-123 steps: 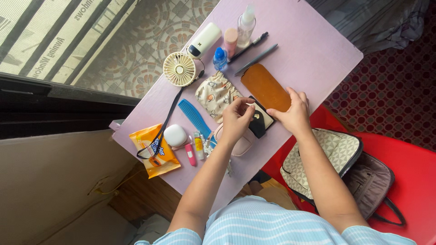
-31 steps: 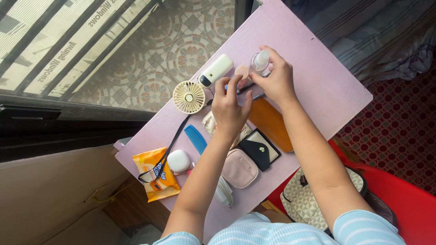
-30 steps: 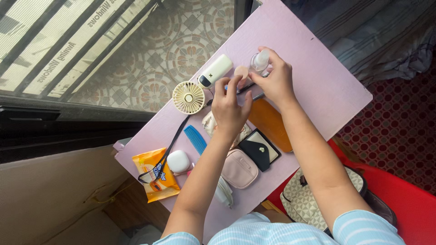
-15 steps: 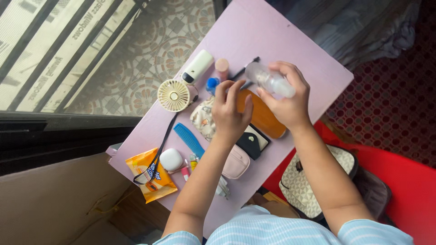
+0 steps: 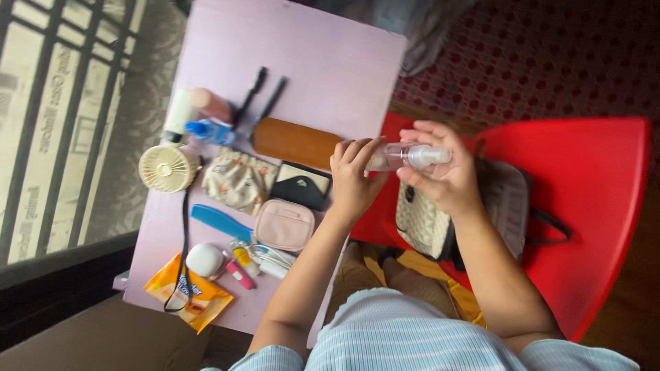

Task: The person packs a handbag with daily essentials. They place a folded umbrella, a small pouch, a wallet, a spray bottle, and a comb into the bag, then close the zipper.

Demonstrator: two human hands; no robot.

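Observation:
My right hand grips a clear spray bottle with a white cap, held sideways over the patterned handbag on the red chair. My left hand touches the bottle's other end with its fingertips, at the table's right edge. Just left of it lie a brown leather case, a black card holder and a pink pouch on the lilac table.
The table also bears a small cream fan, a printed fabric pouch, a blue comb, two black pens, a blue-capped bottle, a white round case, an orange packet and lip balms. Window bars are at left.
My right hand lifted the spray bottle from the back of the table and carried it right, over the handbag. My left hand followed to its end. The view swung right.

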